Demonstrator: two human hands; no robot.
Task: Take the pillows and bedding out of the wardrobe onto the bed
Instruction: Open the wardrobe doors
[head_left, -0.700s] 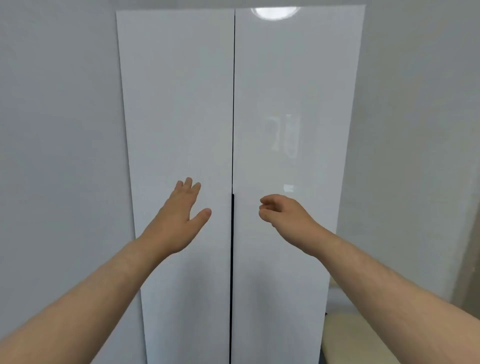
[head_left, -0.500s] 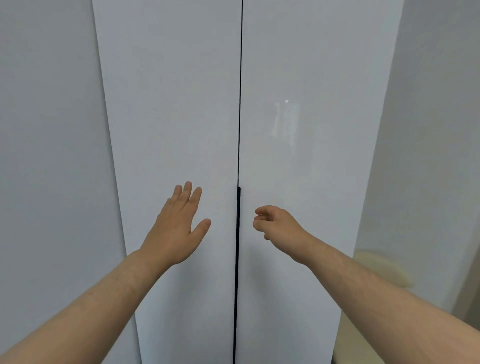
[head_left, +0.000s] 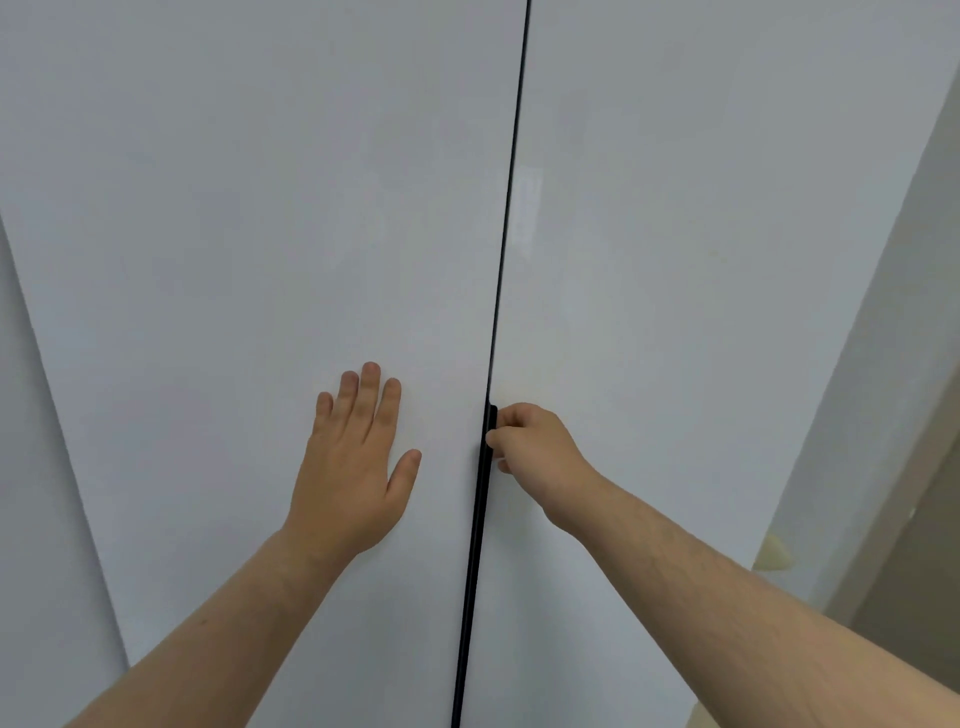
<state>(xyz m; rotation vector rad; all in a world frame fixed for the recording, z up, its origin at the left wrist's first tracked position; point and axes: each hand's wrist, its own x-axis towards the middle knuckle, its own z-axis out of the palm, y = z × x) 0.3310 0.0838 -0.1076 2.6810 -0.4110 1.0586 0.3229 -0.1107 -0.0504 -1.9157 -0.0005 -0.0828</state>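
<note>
- Up close to the wardrobe (head_left: 675, 260): two tall pale glossy doors fill the view, both closed, meeting at a thin dark seam that runs top to bottom just right of centre.
- Left hand (head_left: 350, 467): open flat, fingers spread a little, palm against the left door (head_left: 234, 234) just beside the seam. It holds nothing.
- Right hand (head_left: 530, 452): curled, fingertips hooked at the edge of the right door (head_left: 727, 312), on the black handle strip (head_left: 480, 509). Whether the fingers have real purchase behind the strip, cannot tell.
- Handle strip is long and upright, following the seam downward from about hand height to the bottom of the view.
- Pillows and bedding: not visible. By the task they lie behind these doors, straight ahead of both hands.
- Key relation: right hand is the one at the seam, on the strip; left hand sits off to the side of it. Judgement: right door likely swings toward the person, pulled at right angles to the strip, left palm steadying the other door.
- Bed: not identifiable; only a pale rounded shape (head_left: 774, 553) low at the right edge, unclear what it is.
</note>
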